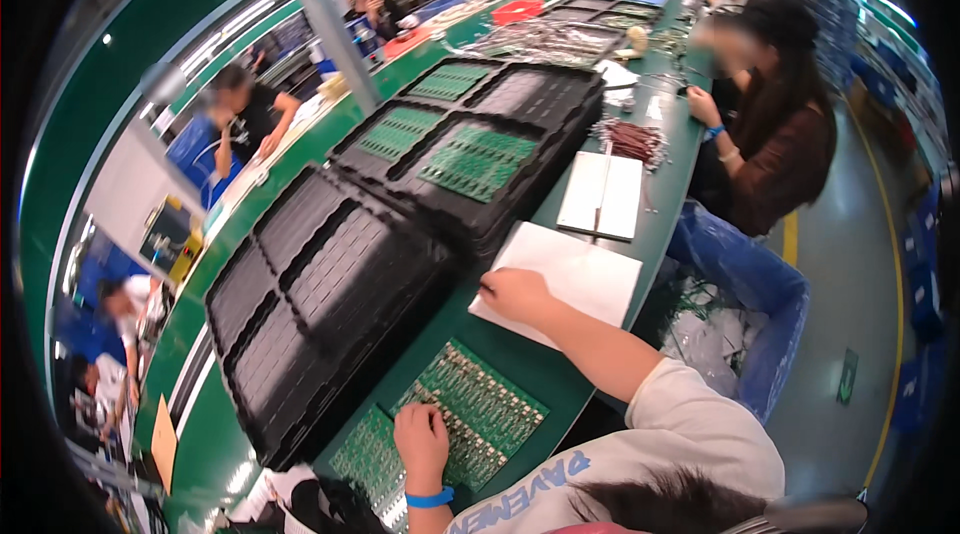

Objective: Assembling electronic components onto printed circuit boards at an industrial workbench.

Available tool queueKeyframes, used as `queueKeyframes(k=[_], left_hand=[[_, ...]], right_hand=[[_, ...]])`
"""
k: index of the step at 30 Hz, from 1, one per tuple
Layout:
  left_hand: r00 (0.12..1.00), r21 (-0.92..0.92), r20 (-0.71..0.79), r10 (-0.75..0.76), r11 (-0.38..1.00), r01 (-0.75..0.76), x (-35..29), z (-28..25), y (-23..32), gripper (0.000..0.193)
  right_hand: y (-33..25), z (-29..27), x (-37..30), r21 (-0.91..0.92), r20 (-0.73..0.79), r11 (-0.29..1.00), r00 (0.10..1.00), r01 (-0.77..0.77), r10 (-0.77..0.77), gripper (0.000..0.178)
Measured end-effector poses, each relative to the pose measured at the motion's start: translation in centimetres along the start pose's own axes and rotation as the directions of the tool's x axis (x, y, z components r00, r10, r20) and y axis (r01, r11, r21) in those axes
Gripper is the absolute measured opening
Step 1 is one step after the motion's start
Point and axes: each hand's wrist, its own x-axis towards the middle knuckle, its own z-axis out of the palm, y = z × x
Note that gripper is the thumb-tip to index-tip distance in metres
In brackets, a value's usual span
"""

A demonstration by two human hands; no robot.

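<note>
The half-curled left hand (421, 441) lies over the green rectangular circuit-board panel (492, 417) on the dark-green tabletop (520, 359), the right hand (515, 295) curls over the white rectangular sheet (597, 284), and either's grip I cannot tell.

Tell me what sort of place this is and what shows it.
Most likely an electronics assembly workshop: populated green circuit boards lie on the bench by the person's left hand, more boards sit in a black tray, and other people are at benches nearby.
</note>
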Motion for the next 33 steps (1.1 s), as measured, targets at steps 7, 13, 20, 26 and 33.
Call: queueKeyframes(k=[7,13,20,26,33], left_hand=[[0.999,0.012,0.011,0.030,0.999,-0.031,0.7,0.1,-0.4,0.007],[0.999,0.015,0.011,0.045,0.999,-0.045,0.7,-0.2,-0.7,0.008],[1.000,0.005,0.017,0.023,1.000,-0.023,0.6,-0.1,-0.4,0.009],[1.000,0.007,0.012,0.027,1.000,-0.027,0.3,0.0,-0.7,0.008],[0.999,0.010,0.009,0.047,0.999,-0.047,0.2,-0.1,-0.7,0.007]], right_hand=[[-1.0,-0.7,0.2,0.140,-0.091,0.990,0.996,0.030,-0.017,0.026],[-2.0,-2.0,0.6,0.272,-0.070,0.962,0.997,0.031,-0.012,0.027],[-1.7,-1.0,0.0,0.446,-0.330,0.856,0.937,0.261,-0.114,0.025],[-2.3,-2.0,-0.3,0.472,-0.320,0.854,0.945,0.219,-0.066,0.026],[-1.4,-1.5,0.1,0.114,0.023,0.993,0.999,0.026,-0.029,0.033]])
